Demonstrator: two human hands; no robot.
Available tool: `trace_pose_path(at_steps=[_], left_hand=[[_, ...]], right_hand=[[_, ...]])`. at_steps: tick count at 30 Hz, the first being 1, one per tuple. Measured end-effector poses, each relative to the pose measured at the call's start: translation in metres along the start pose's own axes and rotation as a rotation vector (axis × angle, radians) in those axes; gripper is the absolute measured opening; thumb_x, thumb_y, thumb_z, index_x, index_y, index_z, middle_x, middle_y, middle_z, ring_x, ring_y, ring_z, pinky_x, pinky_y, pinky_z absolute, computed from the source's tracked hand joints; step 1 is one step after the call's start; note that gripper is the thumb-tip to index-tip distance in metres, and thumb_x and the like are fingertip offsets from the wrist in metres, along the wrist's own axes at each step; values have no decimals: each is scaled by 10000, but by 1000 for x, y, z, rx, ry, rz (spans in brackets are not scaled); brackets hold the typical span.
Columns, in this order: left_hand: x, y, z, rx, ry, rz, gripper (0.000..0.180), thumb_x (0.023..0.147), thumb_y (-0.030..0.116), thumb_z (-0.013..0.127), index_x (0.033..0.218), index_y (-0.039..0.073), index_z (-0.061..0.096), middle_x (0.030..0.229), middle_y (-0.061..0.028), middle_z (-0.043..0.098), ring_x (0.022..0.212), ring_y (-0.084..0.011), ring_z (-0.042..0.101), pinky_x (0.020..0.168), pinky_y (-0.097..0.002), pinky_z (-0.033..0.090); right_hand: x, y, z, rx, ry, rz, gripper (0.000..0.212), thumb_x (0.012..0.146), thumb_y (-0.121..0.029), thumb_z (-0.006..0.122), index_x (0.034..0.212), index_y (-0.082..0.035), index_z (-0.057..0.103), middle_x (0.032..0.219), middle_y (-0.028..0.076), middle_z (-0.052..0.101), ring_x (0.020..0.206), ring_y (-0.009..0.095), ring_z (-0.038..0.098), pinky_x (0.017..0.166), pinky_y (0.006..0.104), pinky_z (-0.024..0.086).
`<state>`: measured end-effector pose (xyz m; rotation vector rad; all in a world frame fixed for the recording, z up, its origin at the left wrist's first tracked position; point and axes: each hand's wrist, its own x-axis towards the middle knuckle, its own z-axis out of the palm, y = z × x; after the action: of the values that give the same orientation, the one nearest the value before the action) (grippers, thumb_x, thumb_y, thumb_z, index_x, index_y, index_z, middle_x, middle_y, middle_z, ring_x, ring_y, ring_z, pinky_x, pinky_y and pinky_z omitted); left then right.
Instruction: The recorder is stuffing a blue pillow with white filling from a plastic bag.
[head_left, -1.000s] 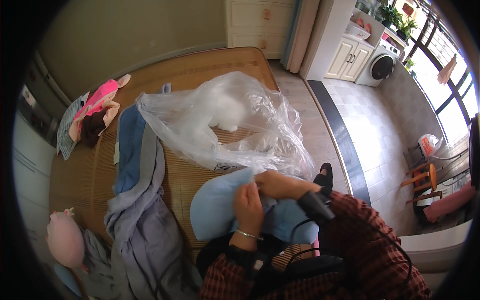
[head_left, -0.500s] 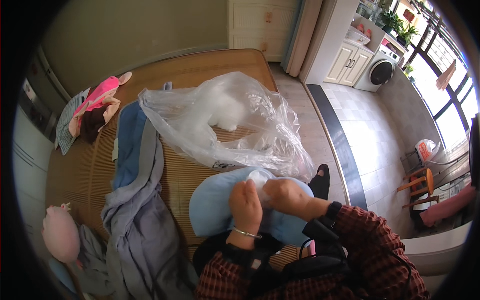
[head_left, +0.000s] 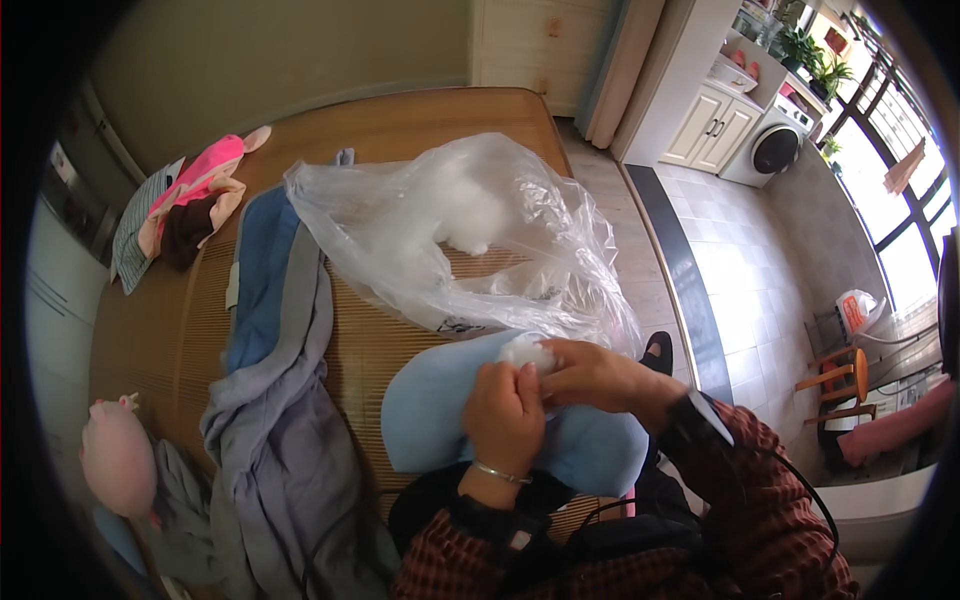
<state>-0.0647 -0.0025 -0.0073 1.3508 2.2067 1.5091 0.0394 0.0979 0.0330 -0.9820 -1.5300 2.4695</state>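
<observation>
A tuft of white fluffy stuffing (head_left: 527,350) is pinched between my two hands. My left hand (head_left: 502,408) is closed at its lower left side, thumb up against it. From the right, my right hand (head_left: 598,376) bends its fingers over the tuft. Both hands are above a light blue, rounded cushion (head_left: 425,405), which rests across my lap. My hands and forearms hide the cushion's middle. Just beyond it lies a large clear plastic bag (head_left: 370,235), holding a heap of white stuffing (head_left: 455,215).
Grey and blue cloth (head_left: 285,430) stretches along the left of the brown mat-covered bed (head_left: 400,110). A pink plush toy (head_left: 120,460) lies at the near left, and pink and striped fabric (head_left: 190,205) farther back. On the right, an orange stool (head_left: 845,375) stands on the tiled floor.
My right hand has shifted and turned, its fingers now reaching over the top of the tuft. More of the white stuffing shows above my left hand. The whole view has shifted slightly.
</observation>
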Motion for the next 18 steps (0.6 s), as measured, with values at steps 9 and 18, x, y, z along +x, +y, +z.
trace_pose_path(at_steps=[9, 18], left_hand=[[4, 8, 4, -35, -12, 16, 283, 873, 244, 561, 674, 61, 477, 682, -118, 505, 593, -337, 512, 516, -433, 401], [-7, 16, -1, -250, -125, 233, 290, 864, 208, 550, 608, 82, 497, 583, -101, 481, 504, -318, 497, 459, -418, 383]], right_hand=[[-13, 29, 9, -1112, 188, -542, 180, 811, -54, 520, 975, 13, 546, 980, 176, 566, 914, 332, 567, 720, 353, 483], [8, 33, -13, 615, -444, 17, 384, 895, -320, 512, 1021, 38, 567, 981, 132, 639, 896, 220, 609, 831, 330, 480]])
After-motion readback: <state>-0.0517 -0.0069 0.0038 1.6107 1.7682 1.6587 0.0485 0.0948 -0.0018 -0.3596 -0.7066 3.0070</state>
